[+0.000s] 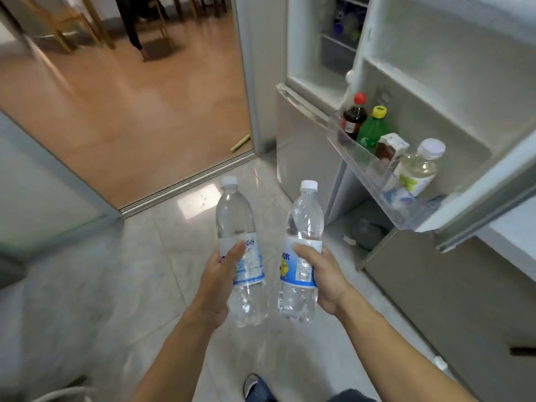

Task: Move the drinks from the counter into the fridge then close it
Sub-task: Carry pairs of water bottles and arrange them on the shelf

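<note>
Fridge [307,134] open, door shelf [374,175] already part-filled, room left nearest. Left of that shelf, two water bottles carried upright for slotting in: left hand [216,285] wrapped round one [242,250], right hand [324,277] round other [301,250].

Two clear water bottles, white-capped with blue-and-white labels, are held upright side by side — the left bottle [242,253] and the right bottle [301,253] — near the fridge's open door [452,91], its door shelf [374,172] already stocked.
</note>
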Demonstrator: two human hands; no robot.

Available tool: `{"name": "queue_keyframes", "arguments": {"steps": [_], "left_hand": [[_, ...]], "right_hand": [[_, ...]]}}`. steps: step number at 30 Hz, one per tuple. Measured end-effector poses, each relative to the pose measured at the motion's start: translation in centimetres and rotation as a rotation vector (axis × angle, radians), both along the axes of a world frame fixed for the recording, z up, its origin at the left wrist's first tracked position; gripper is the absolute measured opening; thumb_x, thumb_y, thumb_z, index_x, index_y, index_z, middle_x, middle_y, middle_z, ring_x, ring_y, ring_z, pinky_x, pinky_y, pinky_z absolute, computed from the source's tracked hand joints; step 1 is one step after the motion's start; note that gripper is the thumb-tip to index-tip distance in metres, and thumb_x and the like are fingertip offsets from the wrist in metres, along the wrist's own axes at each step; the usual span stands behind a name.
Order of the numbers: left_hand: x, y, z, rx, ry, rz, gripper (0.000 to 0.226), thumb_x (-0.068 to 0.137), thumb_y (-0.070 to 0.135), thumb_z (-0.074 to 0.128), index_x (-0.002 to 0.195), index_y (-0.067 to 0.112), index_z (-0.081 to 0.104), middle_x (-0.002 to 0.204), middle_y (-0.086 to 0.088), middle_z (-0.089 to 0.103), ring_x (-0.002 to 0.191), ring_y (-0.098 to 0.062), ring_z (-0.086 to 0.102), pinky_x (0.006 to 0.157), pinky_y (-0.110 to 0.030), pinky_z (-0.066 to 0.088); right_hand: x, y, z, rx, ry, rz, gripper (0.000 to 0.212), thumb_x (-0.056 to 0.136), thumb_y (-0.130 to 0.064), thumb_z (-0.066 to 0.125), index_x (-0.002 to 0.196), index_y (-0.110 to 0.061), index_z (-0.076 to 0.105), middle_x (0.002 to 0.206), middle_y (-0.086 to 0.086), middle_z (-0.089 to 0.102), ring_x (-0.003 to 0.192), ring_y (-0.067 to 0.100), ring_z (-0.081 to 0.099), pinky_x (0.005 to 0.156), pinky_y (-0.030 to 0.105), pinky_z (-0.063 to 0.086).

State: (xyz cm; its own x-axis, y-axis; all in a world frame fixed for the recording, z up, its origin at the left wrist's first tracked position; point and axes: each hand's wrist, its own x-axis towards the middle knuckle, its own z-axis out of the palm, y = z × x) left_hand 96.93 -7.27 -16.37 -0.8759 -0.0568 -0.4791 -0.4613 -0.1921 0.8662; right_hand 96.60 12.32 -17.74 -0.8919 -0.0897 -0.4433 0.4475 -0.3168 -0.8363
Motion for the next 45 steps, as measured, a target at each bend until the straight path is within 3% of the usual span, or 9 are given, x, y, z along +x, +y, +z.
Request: {"name": "queue_keyframes", "arguments": {"steps": [9, 15, 19, 23, 26, 28, 37, 42, 45], "left_hand": [[-8.9, -6.1, 0.1, 0.074, -0.023, 0.041, 0.068, 0.071, 0.052, 0.073, 0.127, 0.015, 0.062, 0.112, -0.018, 0.072, 0.104, -0.04, 0.069, 0.093, -0.056, 0.054], [-19.3, -6.8, 0.9, 0.094, -0.005, 0.007, 0.073, 0.07, 0.065, 0.06, 0.129, 0.022, 0.06, 0.112, -0.013, 0.073, 0.096, -0.03, 0.072, 0.07, -0.039, 0.058], [-28.0, -6.9, 2.3, 0.099, 0.02, -0.043, 0.067, 0.075, 0.058, 0.061, 0.133, 0.025, 0.058, 0.118, -0.016, 0.07, 0.099, -0.032, 0.07, 0.071, -0.04, 0.057], [-36.1, -6.1, 3.5, 0.119, 0.013, -0.063, 0.069, 0.073, 0.056, 0.065, 0.131, 0.019, 0.059, 0.114, -0.018, 0.071, 0.093, -0.031, 0.071, 0.069, -0.04, 0.057], [-41.6, -5.1, 4.0, 0.117, -0.001, -0.103, 0.073, 0.07, 0.058, 0.067, 0.131, 0.017, 0.06, 0.113, -0.018, 0.071, 0.095, -0.033, 0.07, 0.076, -0.044, 0.057], [-44.9, -4.5, 4.2, 0.132, -0.02, -0.133, 0.074, 0.068, 0.06, 0.069, 0.129, 0.019, 0.061, 0.113, -0.017, 0.072, 0.097, -0.035, 0.07, 0.076, -0.045, 0.057], [-60.0, -1.1, 5.4, 0.276, 0.0, -0.441, 0.065, 0.075, 0.05, 0.074, 0.128, 0.014, 0.062, 0.103, -0.016, 0.072, 0.083, -0.029, 0.07, 0.067, -0.038, 0.056], [-67.7, 0.5, 7.6, 0.279, 0.044, -0.644, 0.064, 0.068, 0.049, 0.073, 0.12, 0.014, 0.065, 0.093, -0.014, 0.073, 0.076, -0.027, 0.071, 0.063, -0.037, 0.057], [-70.9, 1.8, 8.6, 0.328, 0.055, -0.719, 0.066, 0.065, 0.048, 0.075, 0.12, 0.014, 0.064, 0.092, -0.013, 0.071, 0.076, -0.026, 0.07, 0.066, -0.04, 0.057]], "right_hand": [[-8.8, -6.5, 0.0, 0.005, 0.035, 0.025, 0.031, 0.073, -0.038, 0.074, 0.101, -0.024, 0.076, 0.105, 0.019, 0.075, 0.092, 0.036, 0.074, 0.076, 0.041, 0.061], [-18.9, -7.6, -0.9, -0.009, -0.009, -0.03, 0.046, 0.076, -0.036, 0.072, 0.115, -0.013, 0.067, 0.106, 0.02, 0.074, 0.093, 0.036, 0.074, 0.083, 0.047, 0.06], [-27.3, -7.7, -0.1, -0.012, -0.016, -0.08, 0.046, 0.075, -0.038, 0.07, 0.113, -0.013, 0.068, 0.104, 0.018, 0.075, 0.09, 0.033, 0.074, 0.088, 0.049, 0.058], [-34.9, -6.5, 1.4, -0.02, -0.016, -0.128, 0.04, 0.08, -0.035, 0.071, 0.112, -0.01, 0.067, 0.101, 0.019, 0.075, 0.086, 0.033, 0.074, 0.081, 0.046, 0.06], [-39.4, -5.4, 2.6, 0.007, -0.016, -0.184, 0.045, 0.077, -0.035, 0.073, 0.114, -0.01, 0.066, 0.1, 0.019, 0.076, 0.086, 0.033, 0.074, 0.082, 0.047, 0.06], [-41.9, -4.8, 3.1, 0.001, -0.019, -0.231, 0.042, 0.076, -0.033, 0.075, 0.111, -0.011, 0.068, 0.096, 0.018, 0.076, 0.082, 0.03, 0.075, 0.074, 0.042, 0.061], [-51.0, -3.0, 5.5, 0.068, -0.002, -0.529, 0.05, 0.072, -0.032, 0.082, 0.113, -0.009, 0.067, 0.092, 0.015, 0.077, 0.074, 0.024, 0.075, 0.06, 0.03, 0.058], [-55.6, -3.3, 8.1, 0.151, 0.063, -0.705, 0.05, 0.066, -0.041, 0.074, 0.109, -0.017, 0.069, 0.095, 0.013, 0.077, 0.081, 0.027, 0.074, 0.075, 0.038, 0.06], [-57.5, -3.2, 9.1, 0.164, 0.092, -0.795, 0.05, 0.066, -0.037, 0.073, 0.111, -0.016, 0.067, 0.094, 0.013, 0.077, 0.079, 0.027, 0.074, 0.074, 0.038, 0.06]]}}
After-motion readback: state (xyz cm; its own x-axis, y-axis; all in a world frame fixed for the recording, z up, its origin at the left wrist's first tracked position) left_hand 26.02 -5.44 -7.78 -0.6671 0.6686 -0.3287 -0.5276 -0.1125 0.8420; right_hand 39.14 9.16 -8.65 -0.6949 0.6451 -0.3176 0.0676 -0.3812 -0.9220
